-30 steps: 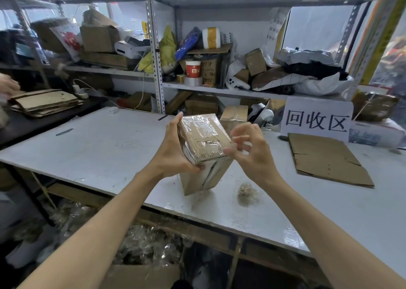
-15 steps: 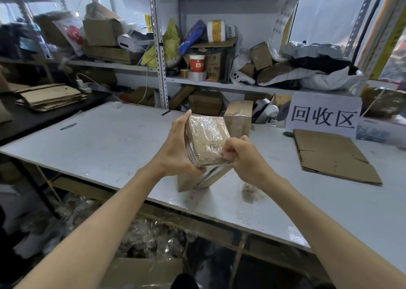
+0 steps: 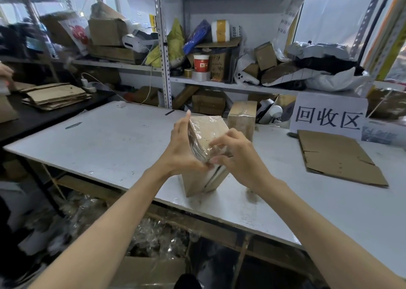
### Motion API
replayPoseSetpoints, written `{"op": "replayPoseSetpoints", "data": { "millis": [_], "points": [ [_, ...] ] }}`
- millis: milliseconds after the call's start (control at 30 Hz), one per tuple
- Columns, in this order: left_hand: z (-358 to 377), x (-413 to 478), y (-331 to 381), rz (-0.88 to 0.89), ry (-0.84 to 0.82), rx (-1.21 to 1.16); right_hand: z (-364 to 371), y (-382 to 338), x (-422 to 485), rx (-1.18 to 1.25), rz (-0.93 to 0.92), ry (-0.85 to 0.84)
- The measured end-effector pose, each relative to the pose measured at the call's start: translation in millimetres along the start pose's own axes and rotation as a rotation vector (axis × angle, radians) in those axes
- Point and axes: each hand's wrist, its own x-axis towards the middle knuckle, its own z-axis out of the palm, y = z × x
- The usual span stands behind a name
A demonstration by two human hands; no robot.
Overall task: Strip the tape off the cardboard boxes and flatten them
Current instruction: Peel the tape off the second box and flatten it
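My left hand (image 3: 183, 150) grips the cardboard box (image 3: 197, 183) from its left side: my fingers lie straight up along that side and my thumb hooks over the near lower corner of the upper face. The box stands on one end on the white table (image 3: 109, 139), close to the near edge. Its long axis is nearly upright and leans slightly. The broad face wrapped in glossy clear tape (image 3: 204, 133) is turned up toward me.

My right hand (image 3: 240, 160) is at the box's right side, with bent fingers whose tips are on the taped face. I cannot tell whether they have actually pinched any tape.

A second taped box (image 3: 241, 119) stands just behind, toward the far edge. A flattened cardboard sheet (image 3: 338, 157) lies well to the right, in front of a white sign (image 3: 328, 117).
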Motion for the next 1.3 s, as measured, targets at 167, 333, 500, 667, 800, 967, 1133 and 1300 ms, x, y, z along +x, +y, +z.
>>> {"op": "replayPoseSetpoints", "data": {
  "millis": [167,333,500,667,800,967,1133,1300],
  "points": [
    [16.7,-4.8,1.4,0.061,0.027,0.065,-5.8,7.9,-5.1,0.354,0.095,0.070],
    [30.4,5.4,5.3,0.048,0.063,0.084,-12.5,17.5,-14.5,0.459,0.045,0.173],
    [30.4,11.4,8.1,0.003,0.089,0.123,-18.5,14.7,-17.9,0.246,0.119,0.307],
    [26.6,5.1,7.5,0.097,0.159,0.341,-31.5,9.3,-4.6,0.224,0.226,0.190],
    [33.0,0.9,10.2,0.093,0.173,0.365,-16.4,2.8,-2.2,0.041,0.214,0.102],
    [34.4,1.4,13.7,0.094,0.151,0.373,-8.5,4.7,-4.5,0.084,0.173,0.261],
    [36.9,5.1,15.8,0.101,0.108,0.332,-4.7,7.5,-11.6,0.033,0.011,0.332],
    [40.7,6.0,13.4,0.117,0.102,0.318,-7.2,12.5,-13.1,0.065,0.031,0.332]
  ]
}}
